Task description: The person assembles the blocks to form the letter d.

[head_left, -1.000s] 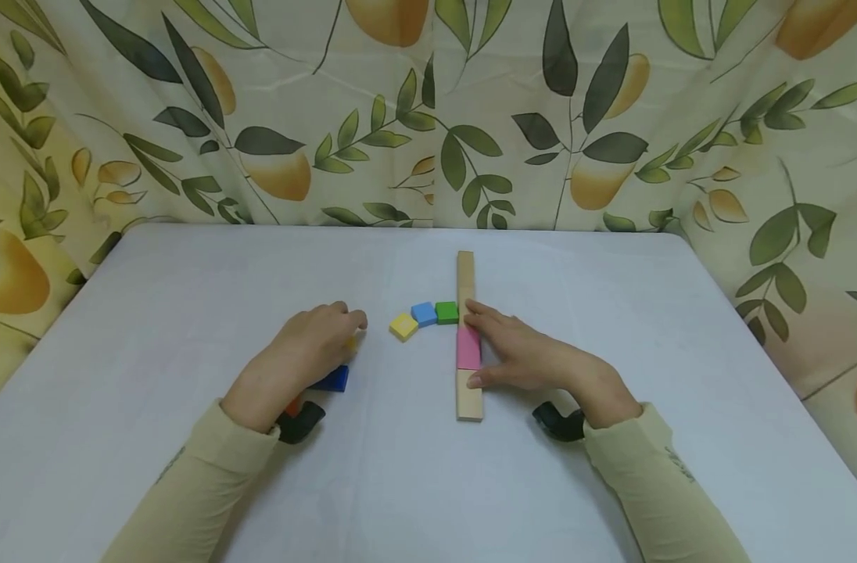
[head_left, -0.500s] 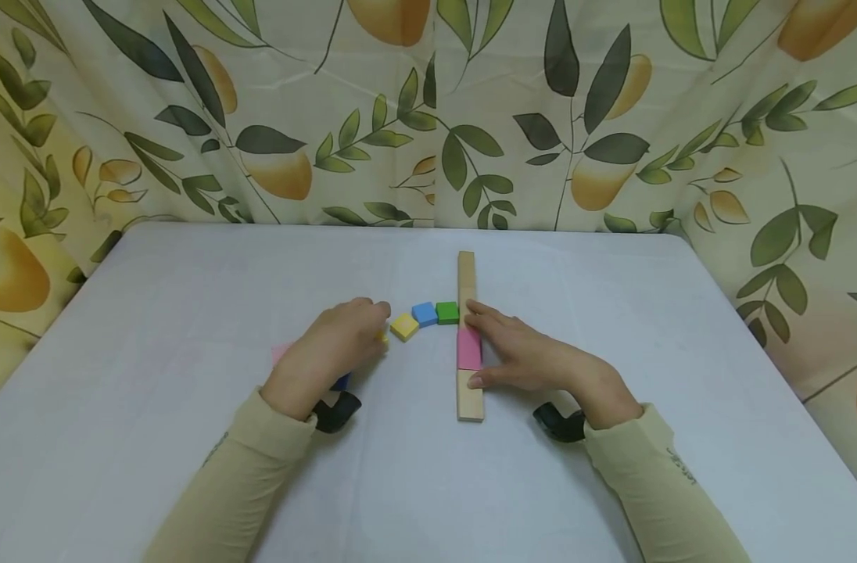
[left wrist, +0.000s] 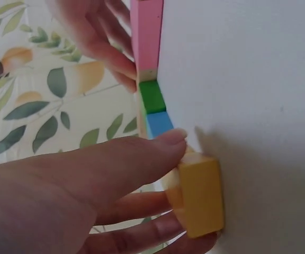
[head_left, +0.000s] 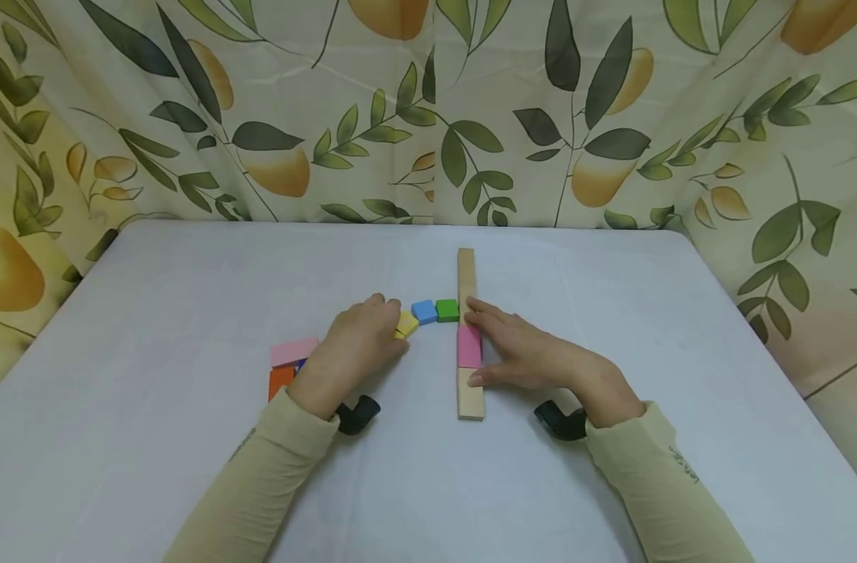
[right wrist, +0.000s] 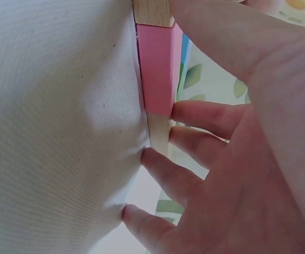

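Left hand (head_left: 354, 344) pinching yellow block (left wrist: 203, 198), edges (head_left: 295, 225) distant

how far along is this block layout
Seemingly done: the wood-and-pink column, with a green block, blue block and first yellow block trailing off it. In hand: the left hand holds a second yellow block beside the first; the right hand touches the column. Probably left: at least the pink bar and orange block, lying apart.

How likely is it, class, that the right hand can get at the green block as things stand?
Probably yes. The right hand's fingertips touch the row's far plain wooden block, and the green block lies just across it. Nothing covers the green block.
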Motion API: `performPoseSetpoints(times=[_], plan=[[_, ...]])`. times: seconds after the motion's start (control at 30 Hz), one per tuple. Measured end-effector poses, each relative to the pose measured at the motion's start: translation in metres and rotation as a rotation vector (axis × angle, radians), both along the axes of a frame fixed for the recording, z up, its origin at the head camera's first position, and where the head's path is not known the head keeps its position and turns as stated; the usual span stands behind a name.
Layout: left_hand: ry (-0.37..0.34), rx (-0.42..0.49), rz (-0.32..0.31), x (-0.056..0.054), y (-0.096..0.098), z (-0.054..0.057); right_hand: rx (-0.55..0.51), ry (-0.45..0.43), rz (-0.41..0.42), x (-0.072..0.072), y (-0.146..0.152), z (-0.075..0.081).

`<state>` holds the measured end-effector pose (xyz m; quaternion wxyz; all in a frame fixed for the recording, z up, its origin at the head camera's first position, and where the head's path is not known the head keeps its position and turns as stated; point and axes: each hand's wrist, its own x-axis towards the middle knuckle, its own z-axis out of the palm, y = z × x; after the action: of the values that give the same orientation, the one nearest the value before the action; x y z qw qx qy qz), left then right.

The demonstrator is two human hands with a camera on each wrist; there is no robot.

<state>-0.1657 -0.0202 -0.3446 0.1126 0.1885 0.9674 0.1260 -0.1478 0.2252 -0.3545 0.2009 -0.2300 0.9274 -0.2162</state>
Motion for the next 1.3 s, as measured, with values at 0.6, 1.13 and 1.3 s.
performPoseSetpoints(times=[0.6,1.13,1.3], plan=[[0.147,0.018,0.025,-0.003,0.001,-0.008,-0.006,-0.007,0.01,-0.002,-0.001,0.0],[0.163,-0.007,0.054,-0.005,0.006,-0.011,-0.001,-0.012,-0.001,-0.002,-0.001,0.0],[0.161,0.002,0.055,-0.005,0.006,-0.011,-0.001,-0.008,-0.003,-0.002,0.0,0.0]])
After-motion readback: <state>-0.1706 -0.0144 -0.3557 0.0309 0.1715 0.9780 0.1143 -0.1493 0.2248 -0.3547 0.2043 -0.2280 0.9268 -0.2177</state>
